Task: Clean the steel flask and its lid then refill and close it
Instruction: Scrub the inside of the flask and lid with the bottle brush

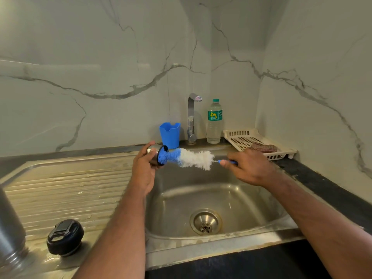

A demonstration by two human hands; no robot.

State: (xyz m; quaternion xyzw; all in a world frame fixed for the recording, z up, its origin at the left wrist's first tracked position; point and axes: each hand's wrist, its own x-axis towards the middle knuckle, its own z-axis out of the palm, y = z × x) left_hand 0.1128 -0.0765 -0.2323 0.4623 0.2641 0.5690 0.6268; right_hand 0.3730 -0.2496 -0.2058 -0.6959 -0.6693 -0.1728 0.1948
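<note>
Marble walls are backing the steel sink (pixel 251 200), and over its basin I am holding the flask (pixel 154 158) sideways — my left hand (pixel 144 168) is curling round its body. My right hand (pixel 249 168) is gripping the blue handle of the bottle brush (pixel 191 158), whose blue tip is sitting in the flask's mouth. Its black lid (pixel 65 237) is lying on the drainboard (pixel 70 188), well apart — near the front edge.
</note>
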